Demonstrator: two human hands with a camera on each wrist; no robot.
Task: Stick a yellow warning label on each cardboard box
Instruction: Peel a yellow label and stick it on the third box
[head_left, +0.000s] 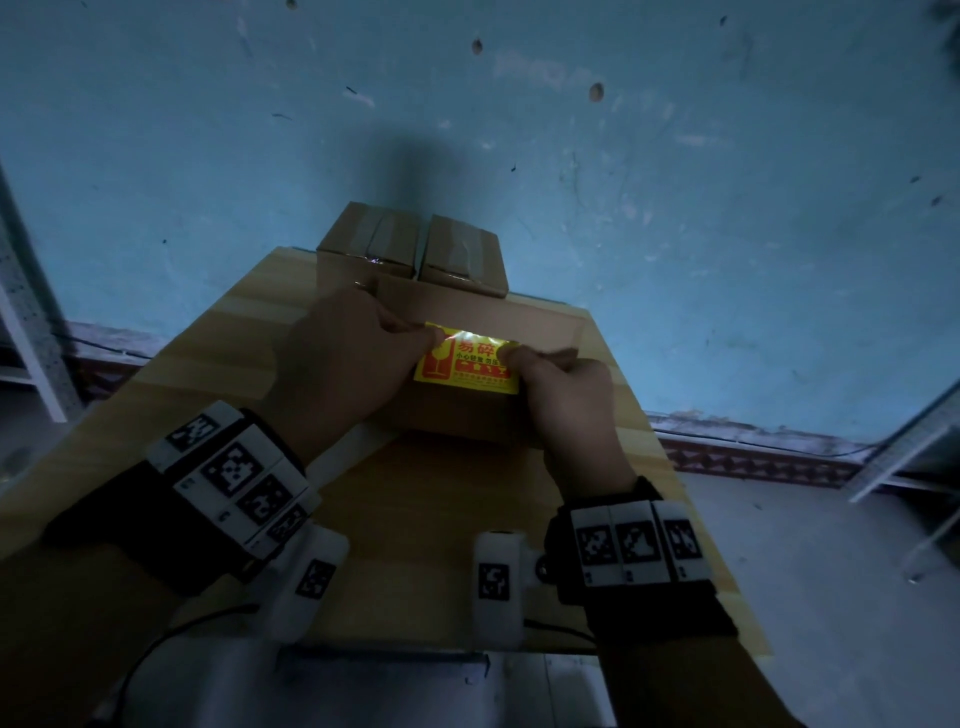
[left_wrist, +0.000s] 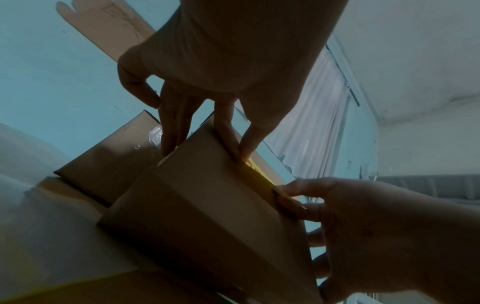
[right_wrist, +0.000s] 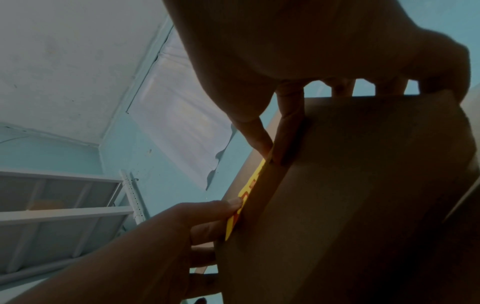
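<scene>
Label (head_left: 467, 366) lies flat on box (head_left: 540, 327), long axis left-right; left hand (head_left: 337, 364) and right hand (head_left: 566, 395) pinch its upper corners.

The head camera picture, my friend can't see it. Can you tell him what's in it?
Two hands hold a yellow warning label on top of a cardboard box: the left hand pinches its upper left corner, the right hand its right edge. The box sits on a wooden table, with two taped cardboard boxes behind it.
</scene>
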